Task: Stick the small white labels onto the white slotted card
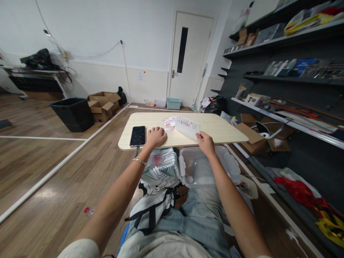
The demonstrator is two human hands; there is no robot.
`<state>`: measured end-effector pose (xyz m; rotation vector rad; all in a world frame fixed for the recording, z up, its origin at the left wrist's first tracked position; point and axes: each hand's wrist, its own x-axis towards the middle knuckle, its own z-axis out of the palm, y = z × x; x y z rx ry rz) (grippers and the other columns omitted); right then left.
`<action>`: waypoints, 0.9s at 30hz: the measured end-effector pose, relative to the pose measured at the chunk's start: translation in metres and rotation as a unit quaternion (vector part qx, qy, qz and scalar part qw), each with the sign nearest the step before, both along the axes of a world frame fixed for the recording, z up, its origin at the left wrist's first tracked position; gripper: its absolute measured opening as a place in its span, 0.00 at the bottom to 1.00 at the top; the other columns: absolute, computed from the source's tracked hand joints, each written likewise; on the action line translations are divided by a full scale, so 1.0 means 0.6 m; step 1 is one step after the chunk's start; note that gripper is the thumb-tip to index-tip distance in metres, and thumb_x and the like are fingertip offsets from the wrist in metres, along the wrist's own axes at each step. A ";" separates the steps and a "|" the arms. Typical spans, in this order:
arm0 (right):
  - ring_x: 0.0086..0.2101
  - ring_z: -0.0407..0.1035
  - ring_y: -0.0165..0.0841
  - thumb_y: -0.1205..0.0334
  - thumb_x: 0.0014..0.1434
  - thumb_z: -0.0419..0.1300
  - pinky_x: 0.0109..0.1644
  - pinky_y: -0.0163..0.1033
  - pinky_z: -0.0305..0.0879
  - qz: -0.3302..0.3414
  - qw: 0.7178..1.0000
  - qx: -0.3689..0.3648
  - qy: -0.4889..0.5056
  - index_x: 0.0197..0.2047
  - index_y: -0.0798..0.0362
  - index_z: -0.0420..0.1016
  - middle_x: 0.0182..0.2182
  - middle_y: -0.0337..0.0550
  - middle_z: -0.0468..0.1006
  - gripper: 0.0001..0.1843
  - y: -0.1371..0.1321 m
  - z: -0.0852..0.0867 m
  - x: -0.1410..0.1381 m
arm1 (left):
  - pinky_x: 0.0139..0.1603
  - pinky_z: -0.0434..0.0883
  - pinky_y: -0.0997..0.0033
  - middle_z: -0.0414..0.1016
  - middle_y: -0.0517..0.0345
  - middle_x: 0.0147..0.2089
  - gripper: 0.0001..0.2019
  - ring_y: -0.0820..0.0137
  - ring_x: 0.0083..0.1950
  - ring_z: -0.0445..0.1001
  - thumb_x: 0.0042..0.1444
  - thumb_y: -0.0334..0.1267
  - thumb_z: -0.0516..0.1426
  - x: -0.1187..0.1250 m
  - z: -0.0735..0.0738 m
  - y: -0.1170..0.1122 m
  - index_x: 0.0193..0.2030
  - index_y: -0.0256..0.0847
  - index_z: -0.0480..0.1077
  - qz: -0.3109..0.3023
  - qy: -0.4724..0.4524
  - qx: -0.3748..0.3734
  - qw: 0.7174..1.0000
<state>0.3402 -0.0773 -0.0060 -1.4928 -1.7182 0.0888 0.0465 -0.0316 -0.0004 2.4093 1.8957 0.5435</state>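
Note:
My left hand (156, 137) rests on the near edge of a light wooden table (220, 130), curled into a loose fist, right beside a black phone (138, 136). What is inside the fist, if anything, is hidden. My right hand (204, 141) pinches the near corner of a white plastic sheet of small items (187, 126) and tilts it up off the tabletop. A little heap of pale pink and white bits (169, 123) lies just left of the sheet.
A clear plastic box (209, 166) sits on my lap under the table edge, beside a black-and-white patterned bag (158, 179). Shelves (290, 75) line the right wall. A black bin (73, 113) and cardboard boxes (103, 105) stand on the floor at left.

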 end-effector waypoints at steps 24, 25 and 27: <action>0.40 0.72 0.40 0.49 0.74 0.47 0.42 0.39 0.63 0.061 0.996 0.004 -0.062 0.34 0.47 0.69 0.36 0.48 0.78 0.20 -0.005 -0.002 -0.011 | 0.70 0.63 0.47 0.71 0.42 0.70 0.23 0.50 0.71 0.67 0.71 0.49 0.46 0.000 -0.001 0.002 0.63 0.44 0.72 0.001 -0.001 -0.001 1.000; 0.38 0.71 0.40 0.49 0.74 0.48 0.40 0.38 0.62 0.056 0.997 0.001 -0.056 0.33 0.46 0.68 0.35 0.47 0.77 0.19 -0.006 -0.002 -0.011 | 0.70 0.63 0.47 0.71 0.42 0.70 0.23 0.50 0.71 0.67 0.71 0.48 0.46 0.000 -0.001 0.002 0.64 0.43 0.72 0.000 -0.002 -0.001 1.000; 0.35 0.69 0.39 0.46 0.72 0.48 0.38 0.38 0.60 0.055 0.998 -0.006 -0.042 0.31 0.46 0.64 0.32 0.44 0.75 0.20 -0.006 -0.003 -0.008 | 0.70 0.63 0.47 0.71 0.41 0.70 0.23 0.50 0.71 0.66 0.71 0.48 0.46 0.000 -0.002 0.002 0.64 0.43 0.72 -0.003 -0.004 0.000 1.000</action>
